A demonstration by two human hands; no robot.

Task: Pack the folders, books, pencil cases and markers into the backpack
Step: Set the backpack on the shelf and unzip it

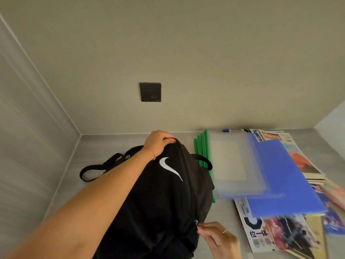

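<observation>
Black nylon fills the middle of my view: the backpack [164, 193] lies on the pale grey tabletop [93, 146], its white swoosh logo [170, 168] facing up and its zipper line running down the right side of the front panel. My left hand [158, 143] is stretched out over the bag, and its grip is clenched around the far top edge of the backpack, fingers curled over the fabric; a thin bracelet [150, 151] sits at that wrist. My right hand [218, 238] is low at the near right, its grip pinching the zipper pull [196, 222] at the bag's side, with a ring on one finger. A shoulder strap [97, 168] trails out to the left of the bag, and a carry handle [204, 160] arcs up on its right.

Just to the right of the backpack I see clear folders with green spines [202, 148] stacked together, one touching the bag's edge, with a translucent folder [231, 163] on top and a blue folder [283, 180] overlapping them. Under and beyond these lie books and magazines [261, 234], spread out toward the right edge. A blue-capped marker [232, 130] lies against the back wall, behind the folders. A dark wall socket [150, 92] sits on the wall above the bag. I cannot make out any pencil case.
</observation>
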